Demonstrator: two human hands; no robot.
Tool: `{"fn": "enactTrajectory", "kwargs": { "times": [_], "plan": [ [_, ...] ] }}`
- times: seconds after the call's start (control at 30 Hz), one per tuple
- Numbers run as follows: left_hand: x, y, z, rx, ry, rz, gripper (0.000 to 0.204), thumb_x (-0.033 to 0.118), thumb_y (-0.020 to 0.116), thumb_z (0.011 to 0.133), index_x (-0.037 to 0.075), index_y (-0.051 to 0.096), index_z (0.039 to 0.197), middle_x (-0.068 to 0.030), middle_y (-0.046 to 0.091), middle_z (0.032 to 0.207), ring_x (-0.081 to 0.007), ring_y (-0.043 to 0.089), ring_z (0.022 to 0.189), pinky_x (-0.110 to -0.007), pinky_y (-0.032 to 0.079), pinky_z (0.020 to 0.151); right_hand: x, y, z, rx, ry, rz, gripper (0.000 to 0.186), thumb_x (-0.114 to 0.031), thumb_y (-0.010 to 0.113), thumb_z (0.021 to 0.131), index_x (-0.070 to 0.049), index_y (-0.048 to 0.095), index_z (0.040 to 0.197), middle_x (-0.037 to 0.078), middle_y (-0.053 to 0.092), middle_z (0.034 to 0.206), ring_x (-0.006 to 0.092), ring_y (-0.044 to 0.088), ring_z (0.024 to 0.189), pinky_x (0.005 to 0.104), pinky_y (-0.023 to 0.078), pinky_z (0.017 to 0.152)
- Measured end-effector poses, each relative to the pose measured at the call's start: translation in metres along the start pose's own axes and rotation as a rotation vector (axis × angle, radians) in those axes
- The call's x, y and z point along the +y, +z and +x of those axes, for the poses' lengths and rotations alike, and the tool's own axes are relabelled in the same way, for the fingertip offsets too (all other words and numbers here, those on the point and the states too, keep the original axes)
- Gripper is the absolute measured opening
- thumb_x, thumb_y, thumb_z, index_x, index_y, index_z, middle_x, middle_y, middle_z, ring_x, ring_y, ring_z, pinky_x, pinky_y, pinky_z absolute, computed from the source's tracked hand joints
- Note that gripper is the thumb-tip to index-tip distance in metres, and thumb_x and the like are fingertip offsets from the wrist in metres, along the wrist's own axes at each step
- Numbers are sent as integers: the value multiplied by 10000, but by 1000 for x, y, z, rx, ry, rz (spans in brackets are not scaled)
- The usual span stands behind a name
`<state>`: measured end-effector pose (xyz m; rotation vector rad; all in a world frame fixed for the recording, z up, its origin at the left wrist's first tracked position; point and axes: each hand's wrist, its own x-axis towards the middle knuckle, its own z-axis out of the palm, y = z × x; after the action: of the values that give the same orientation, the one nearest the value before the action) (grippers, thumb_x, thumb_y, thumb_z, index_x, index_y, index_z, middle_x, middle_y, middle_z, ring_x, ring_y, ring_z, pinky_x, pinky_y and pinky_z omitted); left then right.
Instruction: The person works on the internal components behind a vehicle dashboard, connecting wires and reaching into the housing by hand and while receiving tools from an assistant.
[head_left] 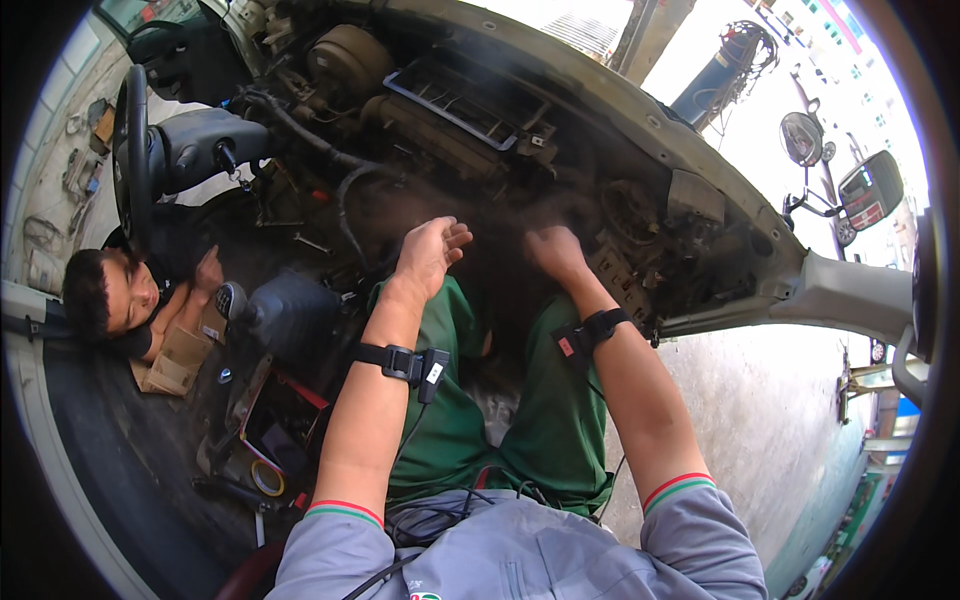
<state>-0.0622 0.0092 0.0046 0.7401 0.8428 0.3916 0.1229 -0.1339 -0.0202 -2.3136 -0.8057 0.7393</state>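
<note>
My left hand (432, 255) hovers above my knee in front of the stripped dashboard cavity, its fingers loosely bent and apart, with nothing visible in them. Level with it, my right hand (555, 250) reaches toward the dark, dusty space beneath the dashboard frame. Its fingers are smeared and partly lost in shadow, so what it touches is hidden. Ahead of both hands is a dusty heater housing (440, 135) with a pale-edged rectangular opening. A fuse or relay block (620, 275) sits just right of my right hand. Dust seems to hang around the hands.
A co-worker (125, 290) leans in at the left, by the steering wheel (133, 160) and cardboard (178, 355). A wrench (312, 243), a dark hose (345, 205) and a tape roll (267, 478) lie around. Bare metal framing (700, 170) arches across; a side mirror (870, 190) stands outside.
</note>
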Motion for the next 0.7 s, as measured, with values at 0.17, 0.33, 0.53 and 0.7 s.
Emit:
{"fn": "enactTrajectory", "kwargs": {
  "times": [0.17,0.33,0.53,0.7],
  "plan": [
    [2,-3,0,-2,-1,-26,233,194,550,941,17,608,1081,-62,679,1014,-158,662,910,-262,476,712,-4,-3,-2,39,17,-63,326,-316,610,855,-22,750,853,158,722,813,309,696,831,392,532,795],
    [3,-2,1,9,-8,-16,219,184,549,946,22,610,1082,-59,682,1008,-150,659,909,-261,476,715,9,-5,0,4,-107,-10,342,-283,692,766,-4,744,957,208,716,941,346,687,936,396,527,867],
    [2,2,3,-12,-21,-12,224,186,549,948,20,606,1088,-57,681,1009,-149,656,913,-262,476,721,17,-8,2,8,-127,25,366,-279,710,740,6,741,966,212,715,953,350,684,942,396,527,867],
    [-2,-22,10,1,17,-50,224,185,571,929,7,632,1051,-90,689,1014,-175,659,931,-272,476,724,-5,12,3,38,-127,-35,385,-347,702,784,-1,742,949,222,708,915,366,682,921,406,529,850]
  ]
}}
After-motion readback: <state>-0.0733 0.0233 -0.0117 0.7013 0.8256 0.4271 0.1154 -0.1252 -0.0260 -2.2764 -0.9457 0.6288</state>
